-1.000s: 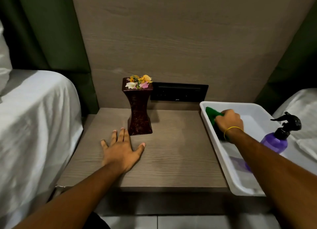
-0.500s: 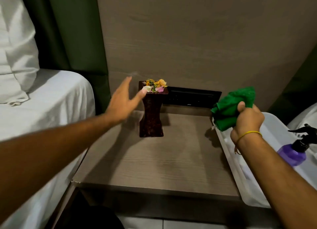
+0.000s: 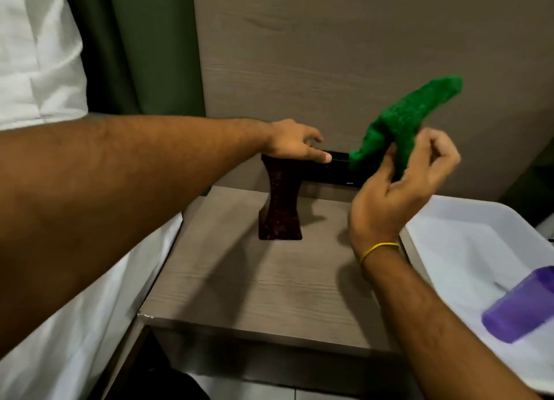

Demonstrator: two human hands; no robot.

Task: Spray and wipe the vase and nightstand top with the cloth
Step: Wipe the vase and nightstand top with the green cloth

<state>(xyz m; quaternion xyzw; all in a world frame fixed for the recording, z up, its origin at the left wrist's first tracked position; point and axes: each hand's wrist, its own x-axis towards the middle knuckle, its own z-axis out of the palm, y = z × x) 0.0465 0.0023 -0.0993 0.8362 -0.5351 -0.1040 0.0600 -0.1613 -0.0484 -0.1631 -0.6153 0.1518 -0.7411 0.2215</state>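
A dark red marbled vase (image 3: 280,208) stands upright at the back of the wooden nightstand top (image 3: 263,282). My left hand (image 3: 295,143) lies over the vase's mouth with its fingers curled around the rim, hiding the flowers. My right hand (image 3: 398,190) is raised above the nightstand's right side, to the right of the vase. Its fingers pinch a green cloth (image 3: 401,124) that sticks up and to the right. A purple spray bottle (image 3: 521,306) lies in the white tray (image 3: 467,243) at the right, its head out of view.
A bed with white sheets (image 3: 75,324) and a pillow (image 3: 36,55) borders the nightstand on the left. A black socket panel (image 3: 338,169) sits on the wood wall behind the vase. The white tray overhangs the nightstand's right edge.
My left hand rose from the nightstand top and came down onto the vase's mouth. My right hand lifted the green cloth out of the tray and up toward the vase.
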